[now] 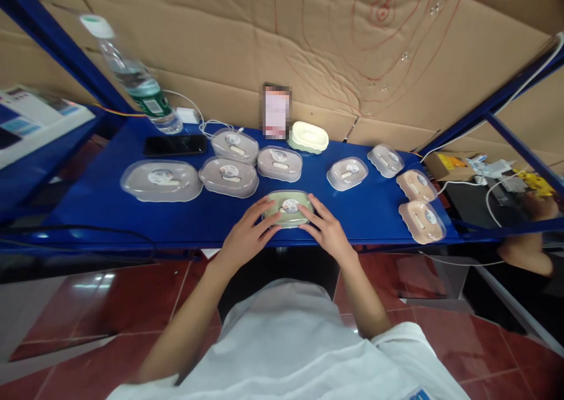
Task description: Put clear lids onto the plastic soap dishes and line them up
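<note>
A small pale-green plastic box [287, 217] with a clear domed lid and a round label lies at the table's front edge, before my body. My left hand [249, 232] grips its left end, fingers spread over the lid and side. On the opposite end, my right hand [328, 227] holds the box in the same way, fingers curved round the corner and onto the lid. Nearest to my left hand is a grey lidded box [229, 178]. Beyond the hands sits another lidded box [281, 164], apart from both.
More grey boxes [161, 180] stand left, pinkish ones [422, 221] right. At the back are a cream box [309, 137], a propped phone [277, 112], a water bottle [147, 94] and a dark phone [175, 145]. Blue frame bars flank the table. Another person's arm [526, 250] shows at far right.
</note>
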The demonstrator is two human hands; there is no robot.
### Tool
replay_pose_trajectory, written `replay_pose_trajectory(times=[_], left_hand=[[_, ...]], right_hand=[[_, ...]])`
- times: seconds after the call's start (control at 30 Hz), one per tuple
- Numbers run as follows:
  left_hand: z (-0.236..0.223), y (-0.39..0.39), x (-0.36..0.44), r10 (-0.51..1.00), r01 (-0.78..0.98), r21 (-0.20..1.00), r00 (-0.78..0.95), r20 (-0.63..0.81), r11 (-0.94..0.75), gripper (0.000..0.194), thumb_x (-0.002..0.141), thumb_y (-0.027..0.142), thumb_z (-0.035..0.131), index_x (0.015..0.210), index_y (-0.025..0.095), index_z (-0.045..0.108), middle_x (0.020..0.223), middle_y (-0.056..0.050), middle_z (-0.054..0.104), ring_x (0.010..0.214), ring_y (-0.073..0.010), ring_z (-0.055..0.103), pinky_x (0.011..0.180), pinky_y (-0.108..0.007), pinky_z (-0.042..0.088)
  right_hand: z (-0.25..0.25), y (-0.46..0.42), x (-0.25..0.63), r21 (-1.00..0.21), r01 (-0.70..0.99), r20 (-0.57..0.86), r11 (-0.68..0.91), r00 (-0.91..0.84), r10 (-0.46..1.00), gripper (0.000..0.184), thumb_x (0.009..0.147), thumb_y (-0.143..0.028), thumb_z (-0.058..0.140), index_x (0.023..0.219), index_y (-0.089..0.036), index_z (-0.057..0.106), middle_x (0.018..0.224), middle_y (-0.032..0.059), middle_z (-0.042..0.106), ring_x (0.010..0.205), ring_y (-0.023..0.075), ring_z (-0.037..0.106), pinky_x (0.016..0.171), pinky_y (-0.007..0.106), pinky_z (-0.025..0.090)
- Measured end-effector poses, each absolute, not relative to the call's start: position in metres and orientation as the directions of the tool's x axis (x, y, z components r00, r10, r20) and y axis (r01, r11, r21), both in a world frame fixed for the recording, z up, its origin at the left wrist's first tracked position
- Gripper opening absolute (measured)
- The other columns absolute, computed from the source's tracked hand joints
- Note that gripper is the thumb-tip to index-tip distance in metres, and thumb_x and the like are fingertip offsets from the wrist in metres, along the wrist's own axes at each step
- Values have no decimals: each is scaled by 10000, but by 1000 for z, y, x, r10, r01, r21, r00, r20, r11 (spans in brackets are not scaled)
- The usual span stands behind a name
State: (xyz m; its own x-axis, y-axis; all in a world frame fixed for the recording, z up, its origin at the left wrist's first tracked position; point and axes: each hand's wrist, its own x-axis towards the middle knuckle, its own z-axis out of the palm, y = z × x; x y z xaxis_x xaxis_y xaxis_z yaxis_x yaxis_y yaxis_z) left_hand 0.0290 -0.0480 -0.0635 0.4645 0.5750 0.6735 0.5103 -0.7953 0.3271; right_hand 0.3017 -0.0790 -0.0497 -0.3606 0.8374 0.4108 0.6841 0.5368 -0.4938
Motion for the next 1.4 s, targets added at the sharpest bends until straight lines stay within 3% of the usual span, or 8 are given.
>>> replay_pose_trajectory(times=[0.2, 0.37, 0.53, 0.67, 0.87, 1.17, 1.3, 1.4], left_hand=[[-65, -50, 29, 606, 511, 368, 446, 658, -777, 364, 1018, 252, 699, 1373, 290, 628, 1459, -113, 635, 1473, -301, 569, 1183, -509, 559], [-63, -52, 25, 744, 531, 525, 415, 524, -666, 580, 1007, 398, 718, 1539, 309, 504, 1692, -163, 385, 1533, -345, 495, 1194, -552, 536], [-57, -53, 27, 799, 575, 555, 418, 432, -601, 547, 1042, 396, 651, 1560, 303, 504, 1644, -148, 456, 1487, -326, 539, 1180, -534, 545], [-60, -53, 30, 809, 612, 531, 399, 432, -586, 510, 1051, 410, 622, 1542, 296, 545, 1602, -143, 507, 1437, -323, 581, 1146, -510, 573], [-66, -51, 31, 784, 629, 481, 398, 476, -611, 443, 1068, 390, 582, 1496, 276, 591, 1548, -129, 566, 1430, -308, 579, 1172, -501, 552], [-70, -50, 32, 764, 647, 438, 386, 517, -624, 342, 1082, 356, 549, 1384, 249, 670, 1483, -128, 630, 1365, -308, 631, 1135, -491, 577], [-74, -49, 33, 758, 649, 433, 374, 534, -626, 325, 1077, 342, 557, 1358, 246, 689, 1462, -125, 650, 1339, -313, 651, 1129, -497, 580], [-75, -49, 33, 755, 647, 433, 372, 541, -628, 311, 1072, 337, 560, 1332, 248, 706, 1429, -124, 673, 1312, -312, 670, 1111, -498, 594]], right_hand=[[-50, -80, 298, -443, 722, 426, 532, -353, 833, 587, 1072, -341, 636, 1636, -370, 475, 1753, 37, 374, 1591, 269, 435, 1310, 458, 427], [-51, -92, 324, -362, 773, 473, 521, -329, 817, 568, 1063, -364, 654, 1614, -366, 517, 1711, 73, 453, 1543, 295, 506, 1258, 495, 480], [-49, -107, 399, -270, 907, 458, 323, -175, 872, 538, 1076, -389, 596, 1607, -339, 528, 1693, 118, 472, 1526, 349, 508, 1227, 605, 463], [-43, -104, 422, -193, 975, 527, 113, 5, 850, 506, 1100, -347, 479, 1597, -274, 540, 1684, 172, 462, 1546, 375, 457, 1213, 642, 426], [-37, -72, 363, -109, 960, 445, 256, -184, 877, 524, 1099, -430, 520, 1606, -295, 519, 1706, 155, 431, 1568, 361, 414, 1269, 633, 301], [-40, -7, 376, -1, 984, 365, 179, -167, 916, 533, 1108, -471, 493, 1560, -199, 572, 1735, 220, 364, 1602, 427, 345, 1262, 768, 156], [-21, 35, 362, 17, 965, 359, 261, -250, 899, 594, 1113, -405, 475, 1650, -153, 435, 1739, 198, 370, 1642, 349, 295, 1329, 654, 135], [1, 87, 336, -6, 971, 324, 240, -226, 919, 559, 1078, -286, 522, 1609, -119, 485, 1701, 202, 437, 1600, 346, 375, 1323, 597, 191]])
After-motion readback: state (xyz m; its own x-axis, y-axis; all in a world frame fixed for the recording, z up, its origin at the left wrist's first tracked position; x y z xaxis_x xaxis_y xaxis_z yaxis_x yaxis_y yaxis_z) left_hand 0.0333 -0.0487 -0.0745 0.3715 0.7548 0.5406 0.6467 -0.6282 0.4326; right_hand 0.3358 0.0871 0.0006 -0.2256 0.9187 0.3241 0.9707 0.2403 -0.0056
